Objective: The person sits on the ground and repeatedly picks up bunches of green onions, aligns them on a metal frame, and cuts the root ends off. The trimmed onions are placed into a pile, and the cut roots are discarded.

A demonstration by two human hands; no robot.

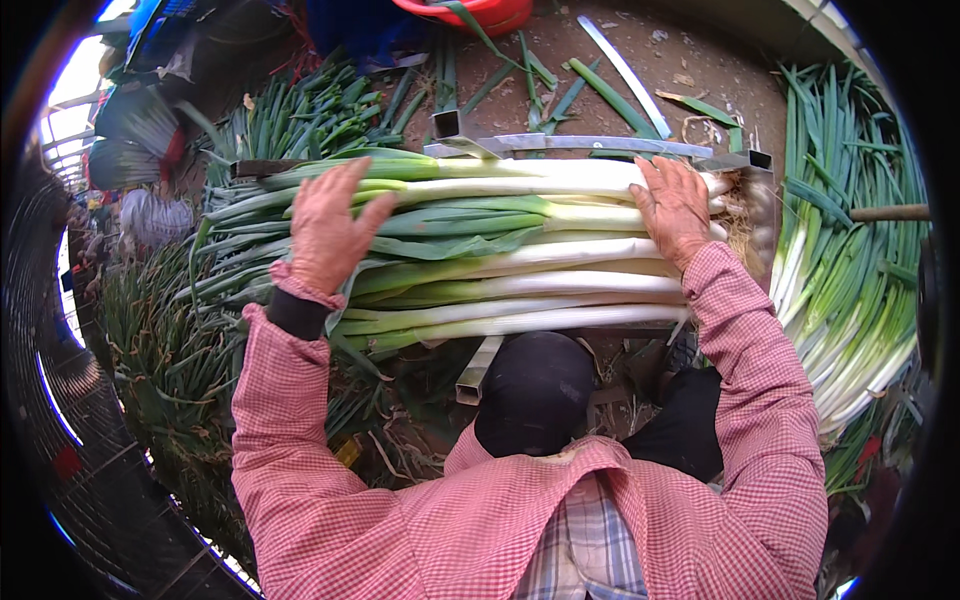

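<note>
A wide pile of long green onions [517, 264] lies crosswise before me on a metal frame [517, 142]. Their white stalks and roots point right, their green leaves left. My left hand [334, 221] is over the leafy half, thumb spread from the fingers, closed around nothing that I can see. Over the white ends near the roots [742, 225], my right hand [675, 206] rests palm down on the upper stalks, its fingers reaching the far side of the pile. The undersides of both hands are hidden.
Another heap of green onions [847, 247] lies at the right, crossed by a wooden handle [889, 213]. More leafy heaps [169, 352] stand at the left. Loose leaves [611, 97] litter the dirt floor beyond the frame, near a red basin [480, 16]. My knee [536, 390] is against the near side.
</note>
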